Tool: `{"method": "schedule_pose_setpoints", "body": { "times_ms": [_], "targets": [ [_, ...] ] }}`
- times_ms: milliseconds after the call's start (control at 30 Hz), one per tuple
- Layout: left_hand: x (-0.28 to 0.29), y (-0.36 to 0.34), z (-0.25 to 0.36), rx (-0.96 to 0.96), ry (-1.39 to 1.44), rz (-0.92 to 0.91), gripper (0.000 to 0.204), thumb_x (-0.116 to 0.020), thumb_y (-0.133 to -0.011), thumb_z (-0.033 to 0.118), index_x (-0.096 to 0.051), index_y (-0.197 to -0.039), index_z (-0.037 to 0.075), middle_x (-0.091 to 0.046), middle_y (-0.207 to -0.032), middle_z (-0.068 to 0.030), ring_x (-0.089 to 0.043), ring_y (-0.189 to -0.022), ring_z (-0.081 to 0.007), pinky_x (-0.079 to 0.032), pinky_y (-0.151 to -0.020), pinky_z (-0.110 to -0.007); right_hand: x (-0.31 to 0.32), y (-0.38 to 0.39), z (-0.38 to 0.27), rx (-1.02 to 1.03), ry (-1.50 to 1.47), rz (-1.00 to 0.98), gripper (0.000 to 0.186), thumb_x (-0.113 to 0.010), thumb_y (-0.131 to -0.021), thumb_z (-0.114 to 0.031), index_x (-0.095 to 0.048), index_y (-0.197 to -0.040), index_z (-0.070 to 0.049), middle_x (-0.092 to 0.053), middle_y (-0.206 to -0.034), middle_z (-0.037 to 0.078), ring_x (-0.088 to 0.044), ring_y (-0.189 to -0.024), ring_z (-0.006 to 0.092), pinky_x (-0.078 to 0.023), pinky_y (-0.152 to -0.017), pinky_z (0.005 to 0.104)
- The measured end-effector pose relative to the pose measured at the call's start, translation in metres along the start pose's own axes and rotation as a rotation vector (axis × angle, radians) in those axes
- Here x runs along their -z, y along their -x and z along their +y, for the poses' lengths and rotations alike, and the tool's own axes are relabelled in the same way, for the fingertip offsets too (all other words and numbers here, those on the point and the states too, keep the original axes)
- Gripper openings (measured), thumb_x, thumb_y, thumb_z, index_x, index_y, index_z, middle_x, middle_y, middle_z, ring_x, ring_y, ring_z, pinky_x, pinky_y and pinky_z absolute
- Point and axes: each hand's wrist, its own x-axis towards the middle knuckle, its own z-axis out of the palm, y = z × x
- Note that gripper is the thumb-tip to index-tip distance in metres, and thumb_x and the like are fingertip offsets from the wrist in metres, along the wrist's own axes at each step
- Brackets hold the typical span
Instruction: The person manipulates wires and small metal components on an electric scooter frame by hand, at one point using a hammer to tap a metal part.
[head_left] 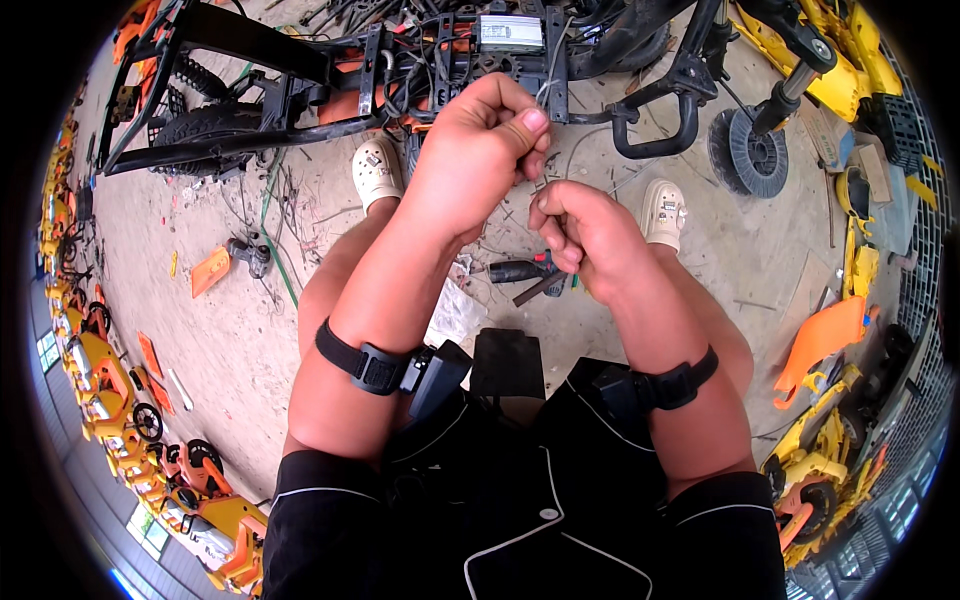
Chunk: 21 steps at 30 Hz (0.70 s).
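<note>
Just beyond the thumb tip of the left hand (478, 150), over the near edge of the black frame (325, 130): a thin grey wire (552, 75). Runs lengthwise mostly away from the body, leaning slightly rightward toward the far end, alongside the upright crosspiece (560, 106) just right of the silver box (510, 33). Lies right at the left fingertips, much nearer to them than to the right hand (592, 235); from the latter, lies ahead and a little to the left. On the left, thumb pressed against a curled index finger, seemingly pinching the near end of the wire, with other fingers folded beneath. On the right, fingers loosely curled and turned toward the left hand, apart from it; cannot tell whether anything fine is caught between them. Farther out, left of the silver box, dark cables (400, 90) bunched within the frame; toward its right end, a bent black tube loop (655, 148). Below both hands, on the concrete floor (230, 360), a dark tool with a red part (515, 271), between and nearer than the two pale clogs (377, 170).
</note>
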Motion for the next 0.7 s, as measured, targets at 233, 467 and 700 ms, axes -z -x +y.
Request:
{"method": "schedule_pose_setpoints", "body": {
  "times_ms": [233,467,700],
  "targets": [
    [0.010,-0.004,0.006,-0.011,0.005,0.040,0.010,-0.054,-0.097,0.007,-0.054,-0.088,0.008,-0.059,-0.082,-0.0022,-0.052,-0.068,-0.0089,-0.043,-0.061,-0.022,0.000,0.002,0.006,-0.010,0.014,0.017,0.021,-0.052,-0.087,-0.020,-0.059,-0.078,-0.002,-0.046,-0.060,0.002,-0.036,-0.048,0.0105,-0.031,-0.047,0.0266],
    [0.016,-0.004,0.003,-0.009,0.008,0.033,0.009,-0.053,-0.097,0.007,-0.055,-0.088,0.008,-0.059,-0.082,-0.0019,-0.053,-0.070,-0.0089,-0.044,-0.063,-0.022,0.004,0.003,0.010,-0.024,0.041,0.034,0.022,-0.054,-0.084,-0.020,-0.059,-0.075,-0.001,-0.049,-0.059,0.003,-0.040,-0.049,0.0115,-0.034,-0.048,0.0270],
    [0.013,-0.005,0.001,0.016,0.017,0.045,0.010,-0.053,-0.098,0.006,-0.055,-0.088,0.008,-0.059,-0.082,-0.0019,-0.054,-0.071,-0.0088,-0.045,-0.063,-0.022,0.007,0.002,0.017,0.005,0.071,0.051,0.022,-0.054,-0.083,-0.020,-0.059,-0.073,-0.001,-0.051,-0.060,0.004,-0.045,-0.052,0.0129,-0.036,-0.049,0.0274]
  ]
}}
